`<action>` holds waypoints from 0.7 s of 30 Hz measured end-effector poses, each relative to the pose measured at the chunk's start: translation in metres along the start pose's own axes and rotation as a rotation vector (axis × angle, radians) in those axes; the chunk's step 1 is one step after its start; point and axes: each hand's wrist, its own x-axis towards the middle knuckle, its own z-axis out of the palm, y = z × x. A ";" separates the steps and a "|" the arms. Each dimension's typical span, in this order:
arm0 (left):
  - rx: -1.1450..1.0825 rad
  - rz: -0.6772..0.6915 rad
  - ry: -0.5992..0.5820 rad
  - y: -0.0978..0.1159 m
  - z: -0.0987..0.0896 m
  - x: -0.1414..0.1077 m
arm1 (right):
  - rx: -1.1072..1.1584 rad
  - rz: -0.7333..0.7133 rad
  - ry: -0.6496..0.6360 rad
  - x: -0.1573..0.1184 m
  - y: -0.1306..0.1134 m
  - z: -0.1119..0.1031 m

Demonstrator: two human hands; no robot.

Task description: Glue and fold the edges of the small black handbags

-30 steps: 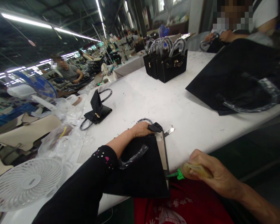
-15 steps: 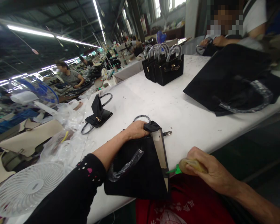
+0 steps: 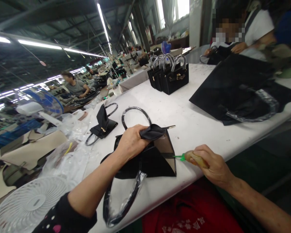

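A black handbag [image 3: 145, 163] lies on the white table in front of me, its beige-lined open side facing right. My left hand [image 3: 133, 139] is closed on the folded black material at the bag's upper part. Both of its handles are wrapped in clear plastic; one arches up behind my hand and the other hangs toward the table's front edge. In my right hand [image 3: 212, 165] is a yellowish squeeze bottle [image 3: 195, 158] with a green nozzle. The nozzle's tip is at the right edge of the bag's open side; whether it touches cannot be made out.
A small black bag [image 3: 104, 124] lies open at the left. Several finished black handbags [image 3: 176, 79] stand at the back. A large black bag [image 3: 235, 87] lies at the right, near a seated co-worker [image 3: 259, 32]. A white fan [image 3: 34, 202] and plastic wrapping [image 3: 63, 158] are at the left.
The handbag has tipped and moved up the table, away from my lap. My left hand now pulls its top leftward, and the bottle in my right hand has risen along with it.
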 end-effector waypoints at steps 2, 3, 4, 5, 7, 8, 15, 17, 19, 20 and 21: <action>-0.031 -0.001 0.028 -0.001 0.003 -0.011 | 0.005 0.065 0.015 0.000 0.000 0.000; -0.040 0.007 0.035 0.000 0.004 -0.016 | 0.011 0.117 0.009 0.001 -0.001 0.000; -0.046 0.012 0.042 0.001 0.005 -0.021 | 0.025 0.174 -0.011 0.001 -0.002 -0.001; -0.053 0.009 0.050 0.002 0.005 -0.025 | 0.047 0.225 -0.037 0.002 -0.002 -0.002; -0.081 -0.011 0.069 0.003 0.006 -0.031 | 0.098 0.278 -0.078 0.004 -0.002 -0.003; -0.094 -0.018 0.074 0.004 0.006 -0.033 | 0.116 0.275 -0.080 0.005 -0.001 -0.003; -0.109 -0.010 0.074 0.006 0.008 -0.041 | 0.100 0.198 -0.115 0.008 0.007 -0.009; -0.113 -0.009 0.075 0.005 0.008 -0.041 | 0.121 0.167 -0.137 0.010 0.009 -0.011; -0.114 -0.010 0.077 0.005 0.008 -0.041 | 0.125 0.128 -0.097 0.014 0.011 -0.014; -0.116 -0.011 0.078 0.004 0.009 -0.041 | 0.121 0.117 -0.082 0.015 0.011 -0.014; -0.119 -0.011 0.079 0.004 0.009 -0.041 | 0.118 0.112 -0.089 0.017 0.012 -0.015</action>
